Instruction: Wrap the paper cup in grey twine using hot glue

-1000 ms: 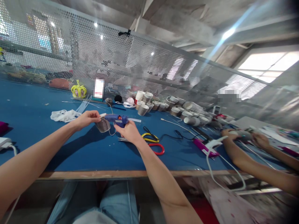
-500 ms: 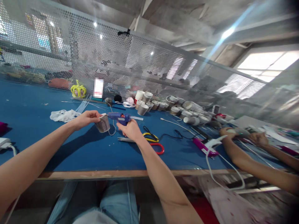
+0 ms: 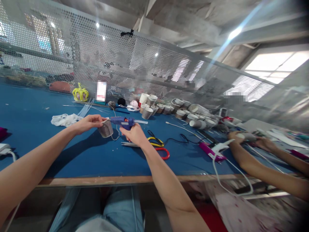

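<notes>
My left hand point(image 3: 93, 121) is closed on the rim of a small cup point(image 3: 106, 129) wrapped in grey-brown cord, held tilted above the blue table point(image 3: 91, 158). In my right hand point(image 3: 134, 132) is a blue hot glue gun point(image 3: 124, 121), a clear glue stick point(image 3: 142, 122) poking from its back end. Its nozzle is at the cup's rim, close to my left fingertips; whether they touch I cannot tell. A thin cord point(image 3: 117, 133) loops beside the cup. Under my right wrist lie scissors with red and yellow handles point(image 3: 164, 153), partly hidden by the arm.
Several cups point(image 3: 147, 112) stand along the perforated metal screen point(image 3: 159, 74). White cloth point(image 3: 64, 120) and a yellow crown-shaped piece point(image 3: 80, 93) lie at left. To the right are a purple device point(image 3: 207, 151) with a white cable and a co-worker's hands point(image 3: 238, 137) holding a cup.
My hands, the cup and the glue gun stay nearly still. At the right, the co-worker's hands have shifted slightly around their cup.
</notes>
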The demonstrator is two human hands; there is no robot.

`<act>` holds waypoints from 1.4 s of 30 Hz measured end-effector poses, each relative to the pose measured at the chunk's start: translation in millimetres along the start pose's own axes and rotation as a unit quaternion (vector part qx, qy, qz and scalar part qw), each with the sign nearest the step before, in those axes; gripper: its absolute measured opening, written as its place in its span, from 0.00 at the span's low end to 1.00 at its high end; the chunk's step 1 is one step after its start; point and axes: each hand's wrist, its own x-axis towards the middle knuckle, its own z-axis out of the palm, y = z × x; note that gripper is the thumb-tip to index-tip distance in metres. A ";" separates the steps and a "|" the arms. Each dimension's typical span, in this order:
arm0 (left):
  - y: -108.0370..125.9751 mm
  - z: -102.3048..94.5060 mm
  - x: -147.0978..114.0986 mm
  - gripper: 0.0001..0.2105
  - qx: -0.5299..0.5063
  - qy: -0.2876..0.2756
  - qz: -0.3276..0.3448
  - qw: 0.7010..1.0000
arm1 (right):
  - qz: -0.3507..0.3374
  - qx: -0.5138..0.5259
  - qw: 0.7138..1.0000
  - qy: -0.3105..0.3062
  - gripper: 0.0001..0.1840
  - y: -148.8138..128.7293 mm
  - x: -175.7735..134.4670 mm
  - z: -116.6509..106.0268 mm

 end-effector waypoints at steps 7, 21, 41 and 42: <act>-0.3 -1.8 -0.7 0.07 0.004 -0.019 0.012 1.000 | 0.017 0.007 1.000 0.008 0.11 -0.6 0.9 -2.3; -4.4 -4.8 0.5 0.08 0.011 -0.037 0.020 0.999 | 0.015 0.032 0.999 -0.003 0.09 3.1 2.8 -1.7; 3.0 0.8 -1.4 0.09 0.003 -0.005 -0.007 1.000 | 0.004 0.018 1.000 -0.023 0.13 -8.2 -4.4 -2.5; 3.0 1.0 -1.5 0.09 0.004 -0.005 -0.006 1.000 | 0.003 0.017 1.000 -0.022 0.13 -8.8 -4.9 -2.3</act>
